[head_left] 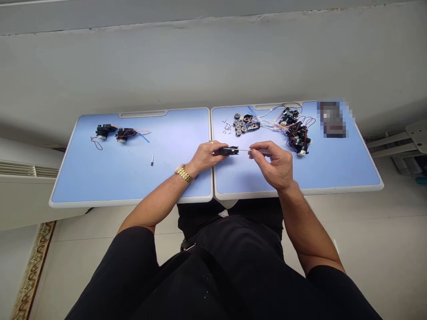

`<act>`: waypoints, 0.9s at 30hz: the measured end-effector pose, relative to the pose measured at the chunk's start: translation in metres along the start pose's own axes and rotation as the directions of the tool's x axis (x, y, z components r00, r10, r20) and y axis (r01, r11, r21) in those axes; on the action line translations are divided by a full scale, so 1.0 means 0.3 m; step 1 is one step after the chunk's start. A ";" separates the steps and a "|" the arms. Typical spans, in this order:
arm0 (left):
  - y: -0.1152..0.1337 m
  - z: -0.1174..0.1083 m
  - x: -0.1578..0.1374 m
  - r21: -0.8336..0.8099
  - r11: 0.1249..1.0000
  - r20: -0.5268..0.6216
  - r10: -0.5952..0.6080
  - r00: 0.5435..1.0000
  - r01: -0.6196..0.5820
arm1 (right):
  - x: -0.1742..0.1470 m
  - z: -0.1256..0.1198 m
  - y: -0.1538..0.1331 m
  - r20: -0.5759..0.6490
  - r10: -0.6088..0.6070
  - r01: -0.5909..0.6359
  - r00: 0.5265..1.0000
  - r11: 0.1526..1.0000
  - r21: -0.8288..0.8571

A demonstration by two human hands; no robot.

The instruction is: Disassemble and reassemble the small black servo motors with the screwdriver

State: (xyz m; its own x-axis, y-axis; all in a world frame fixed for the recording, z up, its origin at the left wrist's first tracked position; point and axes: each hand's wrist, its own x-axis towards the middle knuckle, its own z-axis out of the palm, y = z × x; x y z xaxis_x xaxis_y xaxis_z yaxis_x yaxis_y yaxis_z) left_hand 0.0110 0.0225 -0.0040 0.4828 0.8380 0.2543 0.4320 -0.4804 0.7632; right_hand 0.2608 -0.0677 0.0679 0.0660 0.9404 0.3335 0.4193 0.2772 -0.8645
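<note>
Screws point(227, 127) (scattered) beside round parts point(238, 132), wired black assemblies point(300, 143) near right hand point(276, 165)

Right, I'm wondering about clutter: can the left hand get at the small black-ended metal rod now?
Probably yes: open tabletop separates the left hand from the metal rod, though that hand likely must release the black part first.

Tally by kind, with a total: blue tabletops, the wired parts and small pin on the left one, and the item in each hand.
Blue tabletops: 2
Black wired parts, left tabletop: 2
Small pin, left tabletop: 1
Black piece, left hand: 1
Thin screwdriver, right hand: 1
Total: 7
</note>
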 end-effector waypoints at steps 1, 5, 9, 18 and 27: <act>0.000 0.000 0.001 -0.001 1.000 0.001 0.003 1.000 -0.003 | 0.000 0.000 0.000 0.001 -0.002 0.002 1.000 1.000 -0.002; -0.004 0.001 0.001 -0.006 1.000 0.005 0.004 1.000 -0.004 | -0.002 -0.001 0.004 0.007 -0.012 0.012 1.000 1.000 -0.023; -0.009 0.003 0.000 -0.003 1.000 0.003 0.002 1.000 -0.002 | -0.002 -0.001 0.008 0.013 -0.018 0.019 1.000 0.999 -0.049; -0.006 0.001 -0.003 0.034 0.999 0.023 0.016 1.000 -0.017 | 0.003 -0.005 0.013 0.015 -0.007 0.009 1.000 0.997 -0.074; -0.012 0.005 -0.006 0.071 0.993 0.004 0.090 0.996 -0.090 | 0.008 -0.001 0.014 0.026 -0.009 0.012 1.000 0.995 -0.100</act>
State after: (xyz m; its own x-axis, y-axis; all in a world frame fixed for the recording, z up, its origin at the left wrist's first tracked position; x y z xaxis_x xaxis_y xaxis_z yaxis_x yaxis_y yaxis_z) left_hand 0.0097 0.0225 -0.0081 0.5228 0.7904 0.3192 0.4402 -0.5710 0.6930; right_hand 0.2631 -0.0644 0.0652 0.0388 0.9426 0.3316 0.5086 0.2670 -0.8186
